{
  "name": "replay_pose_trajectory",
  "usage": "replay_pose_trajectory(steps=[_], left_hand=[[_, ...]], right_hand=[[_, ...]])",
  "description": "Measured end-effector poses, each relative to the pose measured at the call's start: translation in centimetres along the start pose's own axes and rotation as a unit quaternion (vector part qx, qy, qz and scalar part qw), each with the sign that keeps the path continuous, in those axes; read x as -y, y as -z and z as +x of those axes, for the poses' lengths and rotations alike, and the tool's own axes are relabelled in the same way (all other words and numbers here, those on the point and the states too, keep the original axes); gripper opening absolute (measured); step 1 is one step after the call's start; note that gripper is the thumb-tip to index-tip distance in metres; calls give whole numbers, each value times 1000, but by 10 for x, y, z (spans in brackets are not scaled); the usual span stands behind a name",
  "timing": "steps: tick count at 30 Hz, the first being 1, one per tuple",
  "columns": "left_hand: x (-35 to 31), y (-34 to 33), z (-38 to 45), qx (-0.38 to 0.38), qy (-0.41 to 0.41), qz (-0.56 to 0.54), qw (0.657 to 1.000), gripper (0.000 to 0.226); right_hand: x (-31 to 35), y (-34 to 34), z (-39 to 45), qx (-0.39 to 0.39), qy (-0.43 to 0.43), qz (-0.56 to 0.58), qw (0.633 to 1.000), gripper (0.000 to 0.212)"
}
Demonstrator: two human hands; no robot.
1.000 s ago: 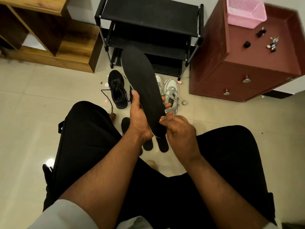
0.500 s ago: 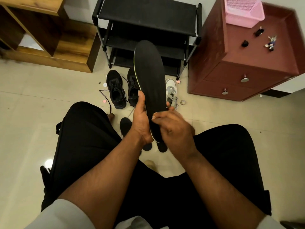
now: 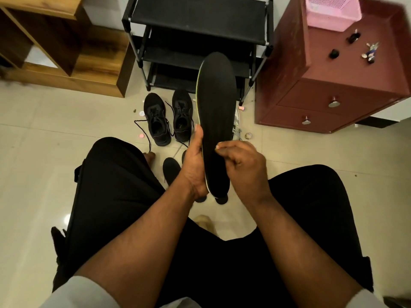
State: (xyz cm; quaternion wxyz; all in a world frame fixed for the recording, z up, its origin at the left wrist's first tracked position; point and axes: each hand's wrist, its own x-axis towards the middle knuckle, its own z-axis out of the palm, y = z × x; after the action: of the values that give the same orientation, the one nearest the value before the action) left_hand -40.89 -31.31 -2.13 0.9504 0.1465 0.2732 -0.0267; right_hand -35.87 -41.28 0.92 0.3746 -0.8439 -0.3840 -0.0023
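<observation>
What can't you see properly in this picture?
Head view:
- Pale shoe: mostly hidden behind the insole.
- Insole's lower half: partly covered by the left hand and right hand.
- Pink basket: cut off by the top edge.
- Trinkets on the cabinet: too small to identify.

From the raised insole (image 3: 216,112), the shoe rack (image 3: 198,16) walls off 12 o'clock. The pair of black shoes (image 3: 156,123) crowds 9 o'clock, a loose floor insole (image 3: 171,172) lies at 7 o'clock, and the red cabinet (image 3: 311,90) blocks 2 o'clock. Open floor tile (image 3: 55,141) lies farther out at 9 o'clock and at 4 o'clock.
</observation>
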Motion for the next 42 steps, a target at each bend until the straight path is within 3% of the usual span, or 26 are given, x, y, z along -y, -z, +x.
replay_pose_trajectory(steps=[3, 8, 12, 14, 15, 18, 21, 26, 29, 31, 36, 42], left_hand=[[3, -1, 0, -20, -6, 19, 1000, 83], [0, 2, 1, -34, -7, 17, 999, 93], [0, 1, 4, -32, -34, 21, 999, 87], [-1, 3, 7, -36, -57, 0, 998, 92], [-3, 4, 8, -38, -64, -11, 997, 96], [-9, 2, 3, -32, -65, -27, 997, 104], [-9, -2, -2, -56, -81, -2, 995, 95], [-34, -7, -15, -30, -136, 20, 990, 69], [-52, -5, -23, 17, -148, -8, 989, 79], [-51, -4, -20, 3, -141, 14, 990, 93], [-45, -8, -15, -49, -163, 17, 985, 99], [-29, -10, -13, -5, -97, 32, 995, 111]], right_hand=[[-6, 1, 0, -8, -26, -11, 1000, 25], [10, -3, -5, 33, 61, 13, 998, 22], [-21, 8, 1, -36, -28, -12, 999, 26], [-21, 13, -3, -70, -85, 41, 993, 23], [-15, 15, -5, -74, -135, 122, 980, 22], [-1, 16, -9, -2, -293, 352, 889, 23], [-4, 15, -8, 80, -352, 387, 849, 21], [-9, 26, -2, 135, -294, 370, 871, 29], [-7, 28, -7, 155, -293, 388, 860, 28], [-3, 24, -10, 160, -281, 367, 872, 27], [-2, 17, -8, 99, -198, 236, 946, 24], [7, 4, 14, 27, -67, 78, 994, 19]])
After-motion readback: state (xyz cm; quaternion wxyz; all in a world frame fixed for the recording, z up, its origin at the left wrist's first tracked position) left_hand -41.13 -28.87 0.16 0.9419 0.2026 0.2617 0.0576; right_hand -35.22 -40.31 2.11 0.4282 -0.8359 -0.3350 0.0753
